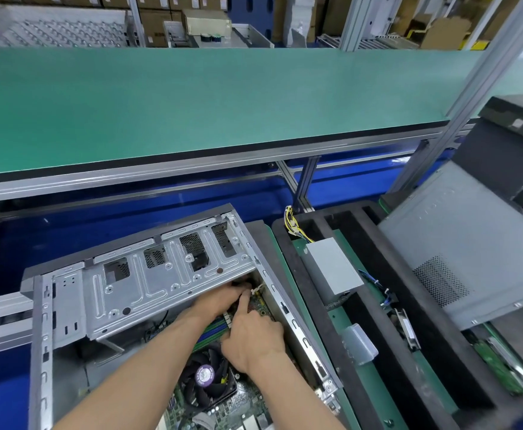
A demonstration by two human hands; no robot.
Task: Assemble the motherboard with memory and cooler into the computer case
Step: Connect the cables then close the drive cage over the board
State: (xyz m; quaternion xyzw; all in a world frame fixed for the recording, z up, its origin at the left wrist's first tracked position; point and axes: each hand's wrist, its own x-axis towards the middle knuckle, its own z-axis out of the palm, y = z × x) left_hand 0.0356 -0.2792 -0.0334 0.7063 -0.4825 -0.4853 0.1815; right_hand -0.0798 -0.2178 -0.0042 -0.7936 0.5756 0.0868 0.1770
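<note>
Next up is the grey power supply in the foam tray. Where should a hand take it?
Grip the power supply across its two long side walls, coming from above. It lies flat with its broad top face exposed; foam tray walls run alongside it, and its cable bundle leaves the far end.

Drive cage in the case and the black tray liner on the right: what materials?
Drive cage: looks like bare stamped sheet steel, matte silver, with pressed ribs and punched holes. Tray liner: probably dense black foam, matte with cut channels; could be rubber.
</note>
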